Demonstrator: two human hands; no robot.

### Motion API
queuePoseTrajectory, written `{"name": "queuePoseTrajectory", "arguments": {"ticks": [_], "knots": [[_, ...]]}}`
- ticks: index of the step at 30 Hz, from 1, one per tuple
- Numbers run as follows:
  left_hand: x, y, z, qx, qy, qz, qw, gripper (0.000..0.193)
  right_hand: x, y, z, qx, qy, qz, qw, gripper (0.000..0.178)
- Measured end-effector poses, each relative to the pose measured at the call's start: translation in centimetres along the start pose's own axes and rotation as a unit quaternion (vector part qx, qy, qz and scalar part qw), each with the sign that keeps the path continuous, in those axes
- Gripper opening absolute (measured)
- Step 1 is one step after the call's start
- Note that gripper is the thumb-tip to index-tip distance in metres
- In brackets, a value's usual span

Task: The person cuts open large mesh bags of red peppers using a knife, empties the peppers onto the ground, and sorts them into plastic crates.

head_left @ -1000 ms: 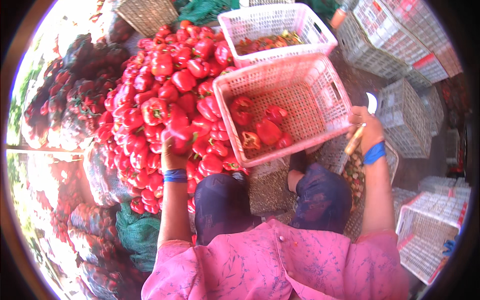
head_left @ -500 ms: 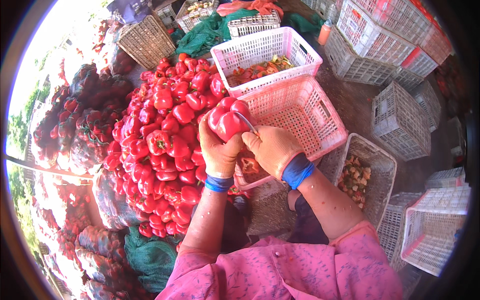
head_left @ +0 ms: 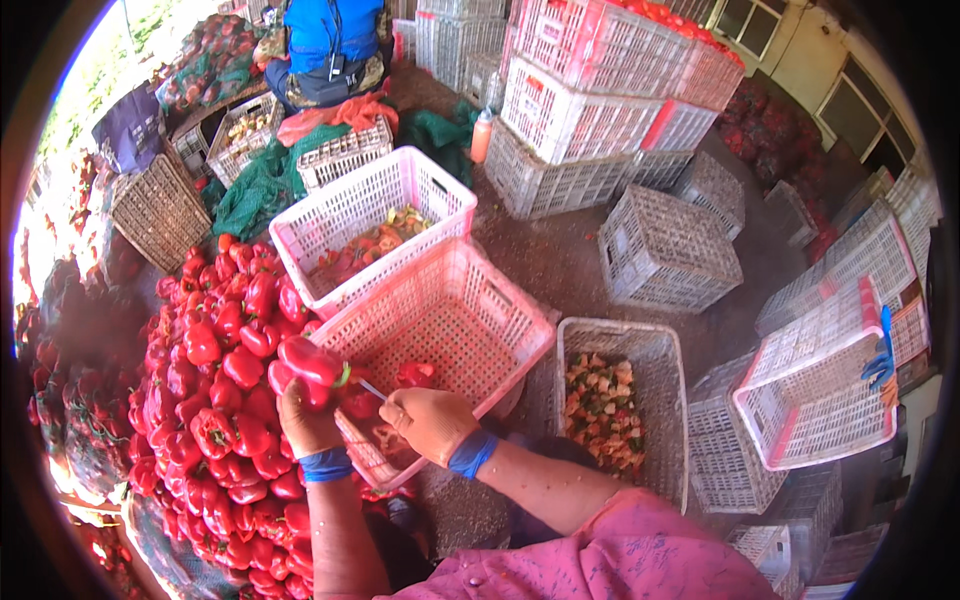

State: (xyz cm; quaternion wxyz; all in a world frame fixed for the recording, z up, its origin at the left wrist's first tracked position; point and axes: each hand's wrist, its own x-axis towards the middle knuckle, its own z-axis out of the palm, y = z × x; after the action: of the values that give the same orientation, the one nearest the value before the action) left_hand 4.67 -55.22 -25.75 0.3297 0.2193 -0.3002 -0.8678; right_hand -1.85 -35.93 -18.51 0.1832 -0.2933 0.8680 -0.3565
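Note:
A red bell pepper (head_left: 314,364) sits in my gloved left hand (head_left: 308,422), tilted with its green stem facing right. My gloved right hand (head_left: 434,424) grips a small knife (head_left: 372,389) with a thin metal blade. Its tip points at the stem side, a little apart from it or just touching; I cannot tell which. Both hands are over the near left part of a pink crate (head_left: 520,310), which holds a few red peppers, one loose piece (head_left: 415,374) near its middle. A large heap of red peppers (head_left: 225,370) lies left of my left hand.
Behind the pink crate stands a white-and-pink crate (head_left: 455,203) with pepper scraps. To the right, a grey crate (head_left: 665,400) holds chopped cores. Stacked crates (head_left: 575,115) and an orange bottle (head_left: 482,137) are farther back. A person in blue (head_left: 335,40) is at the far left.
The view has swung right, so hands and crates appear farther left. The blade, earlier across the held pepper, now points at it from the right. A green stem now shows on the held pepper.

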Motion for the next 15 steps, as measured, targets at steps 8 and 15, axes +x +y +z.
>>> {"name": "queuePoseTrajectory", "arguments": {"ticks": [8, 15], "knots": [[-3.0, -1.7, 3.5, 0.170, -0.118, 0.050, 0.977, 0.066, 3.9, 0.1, -1.2, 0.098, 0.040, -0.050, 0.993, 0.082], [-2.6, -2.4, 3.0, 0.253, -0.100, -0.068, 0.960, 0.062, 4.3, 3.3, -0.7, 0.109, -0.076, -0.014, 0.991, 0.086]]}}
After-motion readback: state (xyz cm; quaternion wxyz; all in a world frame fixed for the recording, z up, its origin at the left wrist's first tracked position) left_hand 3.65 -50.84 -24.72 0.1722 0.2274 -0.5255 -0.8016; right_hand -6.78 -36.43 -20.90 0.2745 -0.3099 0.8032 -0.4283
